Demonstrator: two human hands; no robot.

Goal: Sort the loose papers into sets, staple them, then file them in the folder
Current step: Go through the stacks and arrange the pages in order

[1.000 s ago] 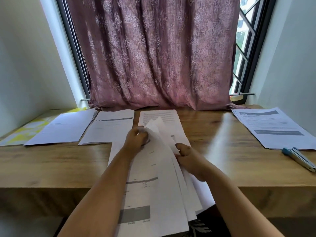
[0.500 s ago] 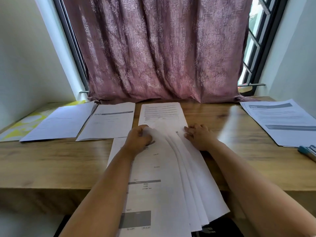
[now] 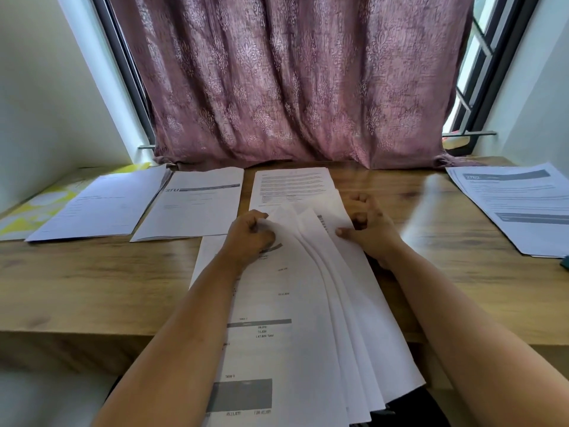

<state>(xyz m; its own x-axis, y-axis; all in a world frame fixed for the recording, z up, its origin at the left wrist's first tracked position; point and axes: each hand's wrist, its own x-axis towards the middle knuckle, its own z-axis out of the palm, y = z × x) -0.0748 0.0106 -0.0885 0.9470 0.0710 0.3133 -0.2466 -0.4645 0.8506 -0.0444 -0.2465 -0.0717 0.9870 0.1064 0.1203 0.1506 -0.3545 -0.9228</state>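
Note:
A fanned stack of loose papers (image 3: 308, 303) lies in front of me and hangs over the desk's near edge. My left hand (image 3: 251, 235) grips the top left of the stack, fingers curled over the sheets. My right hand (image 3: 368, 229) pinches the far right edge of the fanned sheets with thumb and curled fingers. Beyond the hands a text sheet (image 3: 292, 183) lies flat. Two sorted paper sets (image 3: 101, 204) (image 3: 194, 204) lie to the left. A yellow and white folder (image 3: 27, 214) sits at the far left under one set.
Another set of papers (image 3: 517, 204) lies at the right end of the wooden desk (image 3: 92, 278). A dark object (image 3: 565, 262) peeks in at the right edge. A maroon curtain (image 3: 292, 81) hangs behind the desk, with walls on both sides.
My right hand moved from the near right side of the stack up to its far right edge. The sheets fanned out further. The view tilted down and left.

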